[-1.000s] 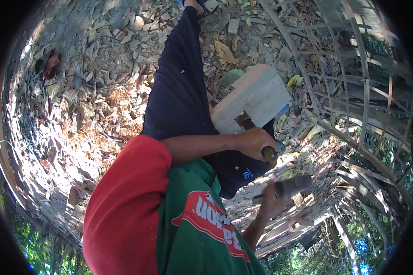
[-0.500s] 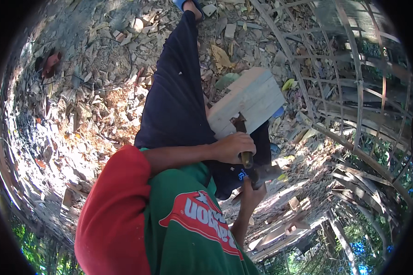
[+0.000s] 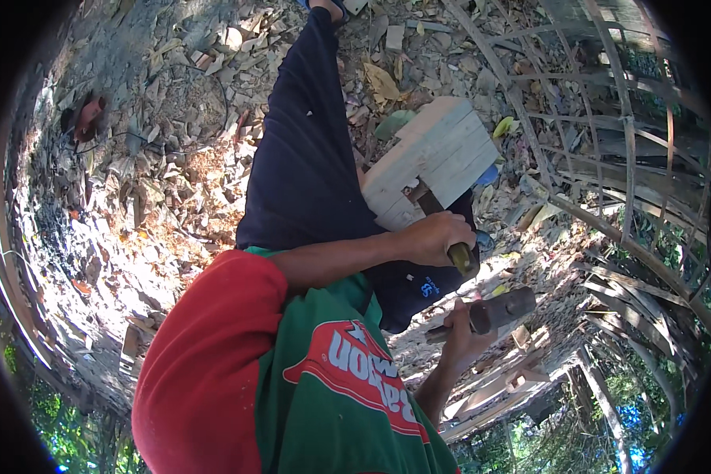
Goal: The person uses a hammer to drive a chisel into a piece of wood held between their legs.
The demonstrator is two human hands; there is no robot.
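A thick block of pale wood (image 3: 434,150) lies slanted at my legs, with a dark notch cut into its near side. My left hand (image 3: 441,237) is wrapped round a chisel (image 3: 461,257), whose yellow-green handle end points towards me and to the right. Its blade reaches into the notch; the tip is hidden. Lower and to the right, my right hand (image 3: 468,336) grips a hammer (image 3: 509,306) with a thick, dark grey-brown head. The hammer head is apart from the chisel's handle end.
Dry leaves and wood chips (image 3: 189,189) cover the ground. On the right stands a fence of bent sticks (image 3: 628,158), with split wood (image 3: 640,332) piled below it. A reddish-brown object (image 3: 89,117) lies far left. My dark-trousered leg (image 3: 304,150) stretches forward beside the block.
The hammer has moved right and away from the chisel's handle end. My left hand and the chisel's handle sit further right in view, the handle more slanted.
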